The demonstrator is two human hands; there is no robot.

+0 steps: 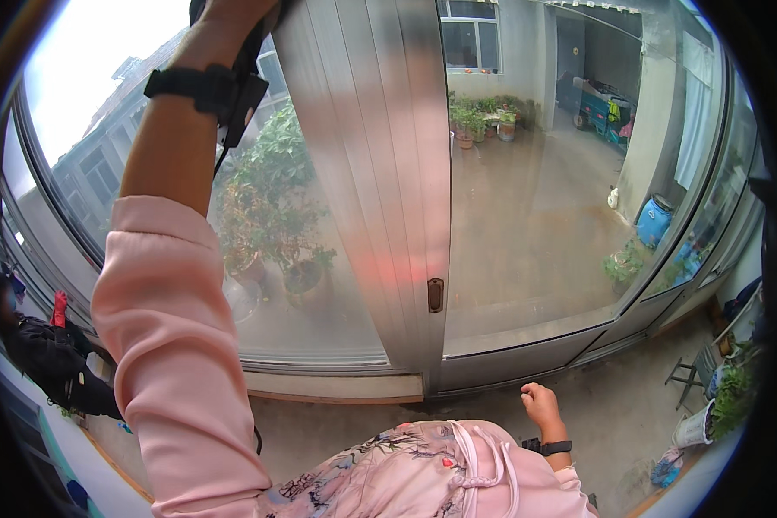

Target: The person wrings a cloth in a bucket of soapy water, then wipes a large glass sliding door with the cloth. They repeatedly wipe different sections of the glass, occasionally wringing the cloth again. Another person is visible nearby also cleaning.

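Note:
My left hand [236, 13] is raised to the top edge of the view beside the wide metal frame post [369, 162], in front of a window pane [349, 317]. The picture's edge cuts the hand off and dark material surrounds it, so its grip is hidden. A black strap with a small device [217, 97] circles that wrist. Low on the right, my right hand [542, 405] hangs beside my body, its fingers curled and nothing visible in them. A recessed latch [435, 295] sits in the post, left of the glass door pane [531, 259].
At far left stands a person in dark clothes [52, 362] with a red glove [59, 308]. A folding stool [693, 379], a white bucket with a plant [693, 424] and a blue bag [667, 467] line the right side. Beyond the glass are potted plants [304, 278] and a blue barrel [654, 221].

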